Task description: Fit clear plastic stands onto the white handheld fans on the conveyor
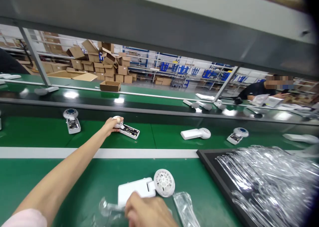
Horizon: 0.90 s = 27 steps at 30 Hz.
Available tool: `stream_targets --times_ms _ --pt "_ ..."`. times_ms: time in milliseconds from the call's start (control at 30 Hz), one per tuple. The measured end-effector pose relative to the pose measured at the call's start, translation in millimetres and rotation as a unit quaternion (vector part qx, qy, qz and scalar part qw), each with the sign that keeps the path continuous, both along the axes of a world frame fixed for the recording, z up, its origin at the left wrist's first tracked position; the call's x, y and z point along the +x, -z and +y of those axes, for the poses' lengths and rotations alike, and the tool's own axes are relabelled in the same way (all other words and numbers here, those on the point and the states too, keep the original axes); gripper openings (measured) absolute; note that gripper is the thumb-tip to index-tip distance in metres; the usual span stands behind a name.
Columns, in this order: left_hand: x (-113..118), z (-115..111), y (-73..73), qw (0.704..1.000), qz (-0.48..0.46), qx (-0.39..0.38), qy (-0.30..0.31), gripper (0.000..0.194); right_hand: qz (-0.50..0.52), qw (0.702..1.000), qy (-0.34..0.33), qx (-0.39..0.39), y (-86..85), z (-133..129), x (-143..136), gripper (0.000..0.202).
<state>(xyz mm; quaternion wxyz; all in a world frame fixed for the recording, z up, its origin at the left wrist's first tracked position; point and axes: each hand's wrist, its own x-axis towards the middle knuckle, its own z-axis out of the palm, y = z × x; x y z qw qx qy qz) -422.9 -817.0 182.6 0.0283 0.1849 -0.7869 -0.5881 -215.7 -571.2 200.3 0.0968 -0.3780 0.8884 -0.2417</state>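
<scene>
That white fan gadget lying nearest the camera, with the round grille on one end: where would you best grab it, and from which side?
Probably by the flat rectangular body, from above. The white fan unit lies flat on the green bench, its long edges exposed, while the round grille sticks out to the right. The right hand already rests at its near edge.

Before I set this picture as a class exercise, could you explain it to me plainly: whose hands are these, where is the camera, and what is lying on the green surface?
The one picture comes from a camera worn on a person's head, looking down at their own bare hands over a green work table. No machine does the handling. The left hand reaches out and grips the round end of an open white device whose circuit board shows. The right hand, near the camera, rests on a closed white device with a round grille, beside clear plastic pieces. More such devices lie along the table, and a black tray at the right holds many clear plastic parts. Another person works across the line, with cardboard boxes stacked behind.
</scene>
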Motion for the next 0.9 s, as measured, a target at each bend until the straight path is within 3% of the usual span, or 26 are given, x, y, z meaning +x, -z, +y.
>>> stream_targets --times_ms 67,167,267,367,600,667,800,900 --pt "8.9 5.7 -8.8 0.998 0.059 -0.003 -0.031 0.062 -0.073 0.993 0.067 -0.055 -27.5 7.3 -24.3 0.021" --pt "30.4 21.5 -38.0 0.976 0.201 0.0 -0.081 0.071 -0.061 0.973 0.196 -0.102 -56.6 8.6 -62.9 0.041" --pt "54.1 47.3 -70.9 0.953 0.288 0.059 -0.081 0.062 -0.009 0.971 0.217 -0.102 -62.3 -6.2 -89.9 0.061" --pt "74.6 68.9 -90.9 0.955 0.27 0.108 -0.051 0.059 0.042 0.965 0.24 -0.096 -57.0 -26.2 -97.9 0.052" --pt "98.3 74.8 -98.8 0.957 0.228 0.17 -0.054 0.059 0.178 0.945 0.269 -0.06 -47.3 -39.8 -83.2 0.047" --pt "100.1 75.3 -99.2 0.951 0.236 0.188 -0.064 0.059 0.175 0.949 0.258 -0.038 -47.6 -38.7 -77.6 0.048" --pt "101.2 82.3 -100.1 0.939 0.303 0.148 -0.07 0.056 0.128 0.959 0.25 0.036 -61.8 -38.4 -68.0 0.058" --pt "103.4 87.3 -104.4 0.926 0.357 0.101 -0.069 0.052 0.15 0.952 0.257 0.065 -71.5 -37.9 -65.4 0.062"
